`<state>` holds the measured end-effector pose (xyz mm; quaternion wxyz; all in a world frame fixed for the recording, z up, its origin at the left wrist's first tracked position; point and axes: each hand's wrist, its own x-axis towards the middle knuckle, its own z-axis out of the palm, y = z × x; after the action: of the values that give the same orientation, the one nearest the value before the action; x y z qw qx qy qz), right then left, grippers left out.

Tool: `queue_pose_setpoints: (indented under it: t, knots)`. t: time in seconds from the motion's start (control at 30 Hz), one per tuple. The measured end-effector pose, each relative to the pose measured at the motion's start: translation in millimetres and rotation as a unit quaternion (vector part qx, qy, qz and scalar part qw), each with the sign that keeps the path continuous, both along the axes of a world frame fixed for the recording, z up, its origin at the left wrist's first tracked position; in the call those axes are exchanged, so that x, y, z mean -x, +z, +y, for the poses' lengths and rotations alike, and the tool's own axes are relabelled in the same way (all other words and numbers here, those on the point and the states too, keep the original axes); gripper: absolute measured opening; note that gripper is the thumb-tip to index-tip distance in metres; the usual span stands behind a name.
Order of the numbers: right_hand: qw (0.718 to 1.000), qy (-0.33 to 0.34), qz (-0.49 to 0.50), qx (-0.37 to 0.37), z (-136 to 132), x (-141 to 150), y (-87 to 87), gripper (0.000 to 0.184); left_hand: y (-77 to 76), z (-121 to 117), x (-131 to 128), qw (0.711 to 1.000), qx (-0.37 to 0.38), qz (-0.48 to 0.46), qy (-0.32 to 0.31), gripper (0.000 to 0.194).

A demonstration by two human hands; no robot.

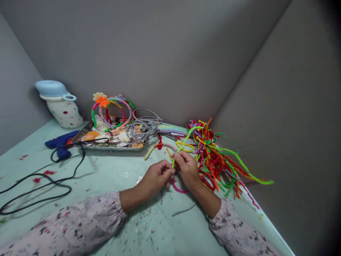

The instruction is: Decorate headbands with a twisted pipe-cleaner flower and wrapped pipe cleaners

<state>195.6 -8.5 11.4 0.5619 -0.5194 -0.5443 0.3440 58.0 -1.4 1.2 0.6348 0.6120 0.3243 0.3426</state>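
Observation:
Both my hands meet over the table, fingers pinched close together. My right hand (188, 171) grips a lime-green pipe cleaner (187, 136), whose free end rises up and to the right. The lower end of that same stem is pinched between the fingertips of my left hand (157, 177). Around my fingers shows a curved band wrapped in fuzzy stems, with a pale yellow and pink arc (162, 144) behind them. A bright pink curve (181, 190) shows below; my hands hide whether it joins the arc.
A metal tray (119, 148) holds shells and flower headbands (102, 102), with coiled grey wire (142, 129) on its right side. To the left are a blue glue gun (64, 143), its black cord (70, 177) and a bottle (64, 110). Loose pipe cleaners (213, 160) are heaped right, beside yellow-handled scissors (185, 145).

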Motion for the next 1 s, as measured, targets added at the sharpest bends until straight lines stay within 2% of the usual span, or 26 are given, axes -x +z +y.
queue_pose_setpoints:
  t: [0.13,0.3,0.43,0.73,1.0]
  knots:
    - [1.0,-0.012,0.011,0.008,1.3,-1.5,-2.4,0.027,0.7,-0.4,0.5,1.0,-0.021,0.01,0.019,0.019]
    - [1.0,0.011,0.015,0.01,2.3,-1.8,-1.7,0.028,1.6,-1.2,1.7,1.0,0.008,-0.016,-0.002,0.021]
    - [1.0,-0.006,0.005,0.003,1.9,-2.0,-1.2,0.028,2.6,-1.0,1.9,0.999,0.021,-0.013,-0.023,0.024]
    - [1.0,0.0,0.003,-0.001,1.3,0.6,-3.7,0.025,3.7,1.4,3.8,0.999,0.02,-0.016,-0.023,0.03]
    - [1.0,-0.009,0.005,-0.021,0.1,0.0,-4.6,0.029,2.5,-0.1,2.2,1.0,-0.005,0.008,-0.009,0.022]
